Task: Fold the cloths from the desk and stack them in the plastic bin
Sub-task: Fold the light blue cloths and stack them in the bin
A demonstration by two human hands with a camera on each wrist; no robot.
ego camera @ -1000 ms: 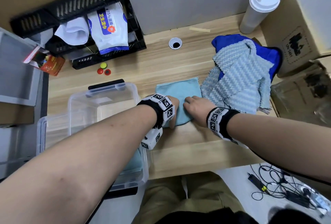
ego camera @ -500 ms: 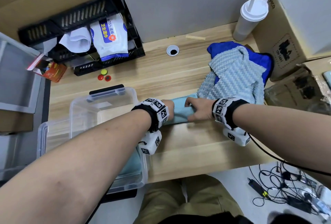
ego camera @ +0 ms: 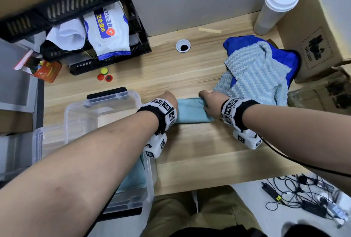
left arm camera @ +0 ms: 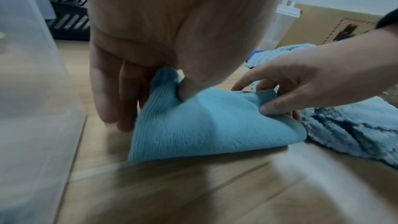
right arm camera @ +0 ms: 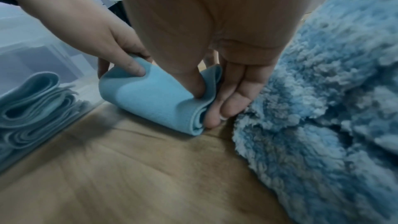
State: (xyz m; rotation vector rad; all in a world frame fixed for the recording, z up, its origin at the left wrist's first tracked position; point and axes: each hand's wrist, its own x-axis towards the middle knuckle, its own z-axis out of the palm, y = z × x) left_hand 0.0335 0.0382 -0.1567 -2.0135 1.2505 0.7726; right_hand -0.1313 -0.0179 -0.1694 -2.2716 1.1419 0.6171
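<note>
A small light-blue cloth [ego camera: 191, 111] lies folded into a narrow strip on the wooden desk [ego camera: 190, 151]. My left hand [ego camera: 169, 97] pinches its left end [left arm camera: 170, 88] between thumb and fingers. My right hand [ego camera: 209, 102] pinches its right end [right arm camera: 204, 94], thumb on top, fingers beneath. The clear plastic bin [ego camera: 79, 123] stands just left of the cloth and holds folded light-blue cloths [right arm camera: 32, 101]. A fluffy pale-blue cloth [ego camera: 254, 77] lies heaped over a dark blue cloth [ego camera: 237, 44] to the right.
A black tray [ego camera: 81, 7] with a wipes pack [ego camera: 108, 30] stands at the back left, three small caps [ego camera: 104, 75] in front of it. A lidded cup [ego camera: 275, 7] and cardboard boxes [ego camera: 315, 33] line the right side. Cables [ego camera: 303, 195] lie on the floor.
The flat square cloth has been folded over into a narrow strip. Both hands moved from pressing its near part to gripping its two ends, farther apart.
</note>
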